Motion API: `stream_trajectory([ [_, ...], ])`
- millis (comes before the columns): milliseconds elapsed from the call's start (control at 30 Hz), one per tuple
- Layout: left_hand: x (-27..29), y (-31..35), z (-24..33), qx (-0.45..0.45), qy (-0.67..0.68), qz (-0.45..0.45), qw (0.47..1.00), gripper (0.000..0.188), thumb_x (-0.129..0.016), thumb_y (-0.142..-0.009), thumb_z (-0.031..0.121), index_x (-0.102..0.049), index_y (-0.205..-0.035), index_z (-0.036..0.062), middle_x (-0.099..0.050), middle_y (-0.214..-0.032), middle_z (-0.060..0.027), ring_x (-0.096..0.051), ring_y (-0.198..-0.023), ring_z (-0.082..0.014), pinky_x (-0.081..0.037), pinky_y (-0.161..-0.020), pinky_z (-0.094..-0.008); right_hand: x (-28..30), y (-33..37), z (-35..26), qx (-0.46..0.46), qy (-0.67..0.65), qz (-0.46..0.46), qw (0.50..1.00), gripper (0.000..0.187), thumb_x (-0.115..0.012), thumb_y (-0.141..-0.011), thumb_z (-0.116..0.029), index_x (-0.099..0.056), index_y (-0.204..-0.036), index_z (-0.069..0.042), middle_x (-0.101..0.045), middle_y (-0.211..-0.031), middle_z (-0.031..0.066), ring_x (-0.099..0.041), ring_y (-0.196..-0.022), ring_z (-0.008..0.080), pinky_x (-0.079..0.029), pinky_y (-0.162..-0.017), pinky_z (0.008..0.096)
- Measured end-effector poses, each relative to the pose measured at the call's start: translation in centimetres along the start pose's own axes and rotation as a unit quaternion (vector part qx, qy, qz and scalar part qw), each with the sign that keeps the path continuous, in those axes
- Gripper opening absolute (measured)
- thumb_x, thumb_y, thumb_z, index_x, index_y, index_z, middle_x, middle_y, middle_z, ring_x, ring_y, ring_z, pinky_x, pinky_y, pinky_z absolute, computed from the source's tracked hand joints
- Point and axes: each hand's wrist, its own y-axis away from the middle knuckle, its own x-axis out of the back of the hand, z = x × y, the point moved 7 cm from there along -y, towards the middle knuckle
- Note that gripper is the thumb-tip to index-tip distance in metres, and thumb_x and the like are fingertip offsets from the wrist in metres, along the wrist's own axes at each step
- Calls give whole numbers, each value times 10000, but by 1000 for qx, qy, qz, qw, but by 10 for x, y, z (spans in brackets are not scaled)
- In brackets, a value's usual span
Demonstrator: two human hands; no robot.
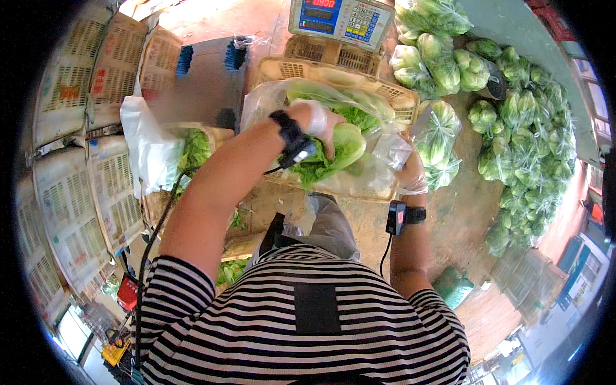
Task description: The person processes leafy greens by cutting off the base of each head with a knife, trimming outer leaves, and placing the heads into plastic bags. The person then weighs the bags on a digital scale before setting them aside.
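Note:
My left hand (319, 125), in a thin clear glove, is closed on a head of leafy green lettuce (346, 149). The lettuce lies tilted, its pale base toward the right, at the mouth of a clear plastic bag (260, 106). More green leaves (362, 119) show inside the bag beyond it. On the right, my right hand (410, 168) has its fingers closed on the bag's edge; the glove partly covers that hand. Bag and lettuce rest in a yellowish plastic crate (404, 96) in front of me.
A digital scale (350, 38) stands beyond the crate. Many bagged green vegetables (526, 141) lie at the right, with another bag (441, 135) close to my right hand. Stacked crates (64, 186) line the left. White plastic bags (144, 144) hang beside leafy greens (194, 151).

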Motion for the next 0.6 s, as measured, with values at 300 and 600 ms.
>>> stream_trajectory([
  [300,-85,-103,35,23,-264,154,952,676,-603,-769,375,-326,-1362,208,-210,-1449,-122,-180,-1335,-317,-167,-1054,-513,-27,10,2,39,-42,14,998,159,-574,-834,-81,-503,-972,-118,-581,-910,17,-563,-708,118,-497,-598,243],
  [600,-113,40,-96,276,-90,183,939,653,-545,-804,397,-312,-1368,163,-357,-1361,-178,-260,-1305,-315,-172,-1057,-495,-4,31,-38,254,422,207,845,163,-529,-861,-73,-530,-1018,-32,-538,-885,28,-541,-708,110,-443,-571,218],
])
